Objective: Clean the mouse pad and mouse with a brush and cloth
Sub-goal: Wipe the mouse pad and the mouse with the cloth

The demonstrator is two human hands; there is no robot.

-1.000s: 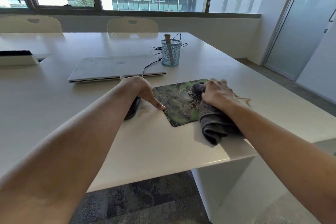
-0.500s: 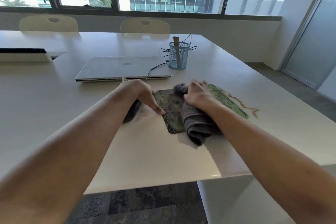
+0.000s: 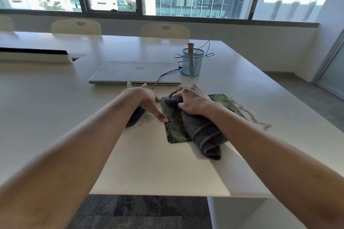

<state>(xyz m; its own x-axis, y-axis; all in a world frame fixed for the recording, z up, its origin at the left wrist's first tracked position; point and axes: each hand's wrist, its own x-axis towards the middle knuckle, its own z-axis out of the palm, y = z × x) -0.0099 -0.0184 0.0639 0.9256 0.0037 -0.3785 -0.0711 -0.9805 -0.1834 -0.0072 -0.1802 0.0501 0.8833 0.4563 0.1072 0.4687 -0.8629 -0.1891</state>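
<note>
A green patterned mouse pad (image 3: 174, 128) lies on the white table (image 3: 55, 109). My right hand (image 3: 191, 101) grips a dark grey cloth (image 3: 204, 135) bunched on the pad's far left part; the cloth trails off toward the table's front edge. My left hand (image 3: 145, 98) rests flat on the table with its thumb on the pad's left edge. It covers most of the black mouse (image 3: 135, 117), which lies just left of the pad. A wooden brush handle (image 3: 190, 46) sticks up from the blue mesh cup (image 3: 192, 63).
A shut silver laptop (image 3: 134, 72) lies behind the hands, with a black cable (image 3: 163, 76) running to the mouse. A white box (image 3: 35, 55) sits at far left. Chairs (image 3: 164, 30) stand along the far side. The table's front edge (image 3: 167, 195) is close.
My right hand has slid the cloth leftward over the pad, from its right side to its far left part. My left hand stays on the mouse and pad edge.
</note>
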